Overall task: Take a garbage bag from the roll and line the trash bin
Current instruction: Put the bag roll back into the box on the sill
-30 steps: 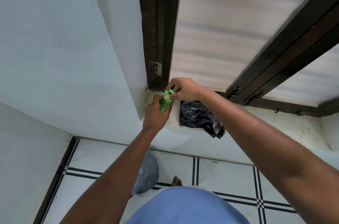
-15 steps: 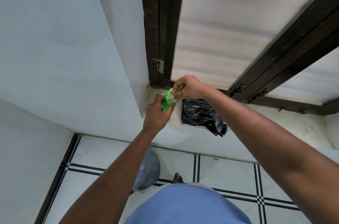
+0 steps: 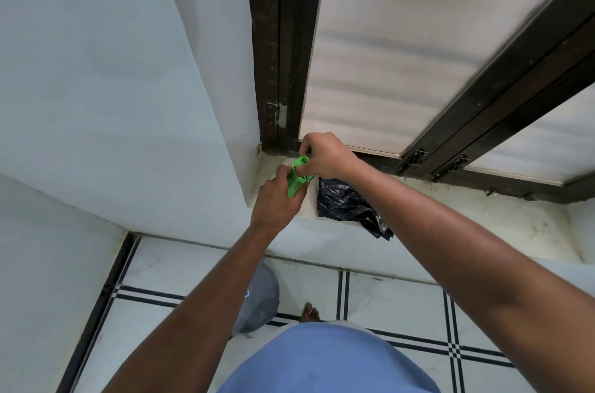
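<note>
Both hands pinch the green bag roll (image 3: 297, 178), left hand (image 3: 277, 199) anchoring, right hand (image 3: 323, 156) peeling; next, tearing one bag free.

A dark wooden window frame (image 3: 283, 48) stands above a white sill (image 3: 483, 209). Below the sill lies a tiled floor (image 3: 396, 302) with black lines.

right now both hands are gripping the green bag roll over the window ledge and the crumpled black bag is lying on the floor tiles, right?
Not quite. The left hand and right hand do both grip the green bag roll over the window ledge, but the crumpled black bag lies on that ledge, just right of the hands, one corner hanging over its edge, not on the floor tiles. The head view shows it.
</note>
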